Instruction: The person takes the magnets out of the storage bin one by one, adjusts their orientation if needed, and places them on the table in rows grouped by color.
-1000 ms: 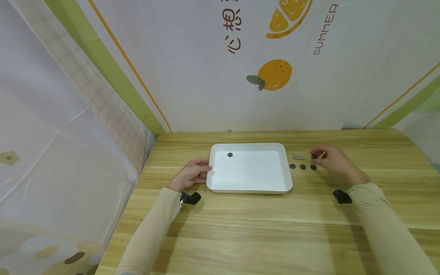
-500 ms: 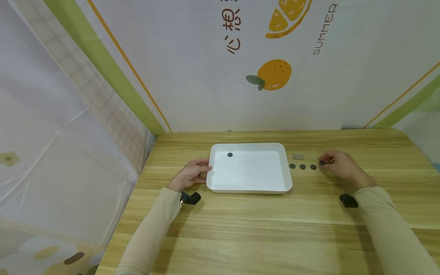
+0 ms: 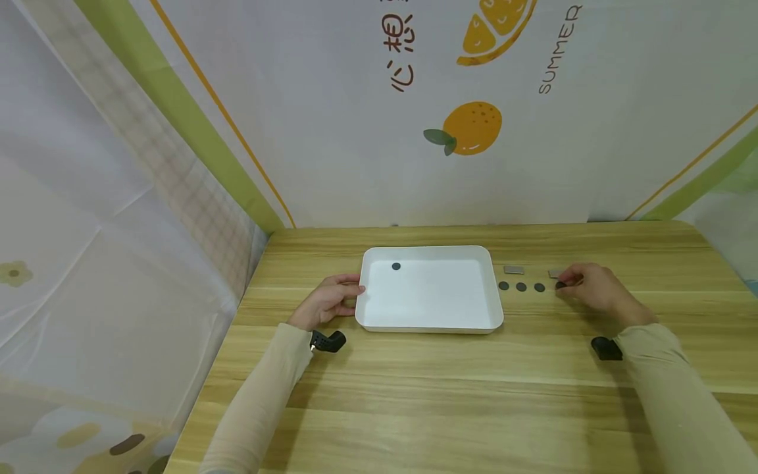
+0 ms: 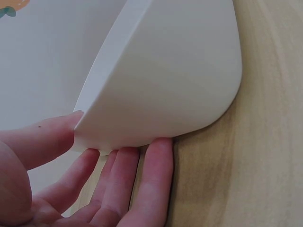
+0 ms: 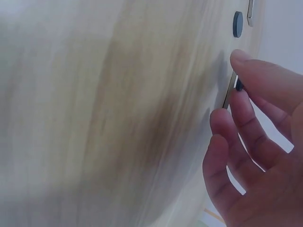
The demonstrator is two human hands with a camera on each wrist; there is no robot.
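Observation:
In the head view my left hand (image 3: 326, 303) grips the left side of a shallow white tray (image 3: 429, 327), thumb over the rim. The left wrist view shows its fingers against the tray's outer wall near the bottom. One dark round disc (image 3: 396, 266) lies inside the tray, toward the back left. My right hand (image 3: 595, 289) pinches another dark disc (image 3: 560, 285) between thumb and fingers, close over the table at the right end of a row. Three similar discs (image 3: 521, 287) form that row to the right of the tray. The held disc is mostly hidden in the right wrist view.
Behind the row lies a small grey rectangular plate (image 3: 514, 270). A second grey plate (image 3: 554, 273) shows partly behind my right fingertips. The wooden table (image 3: 414, 395) ends at a white printed curtain (image 3: 343, 164) at the back, with another fabric side at the left.
My right hand has moved right and slightly nearer with the disc, from behind the row to its right end, uncovering part of the second grey plate. Left hand and tray stay put.

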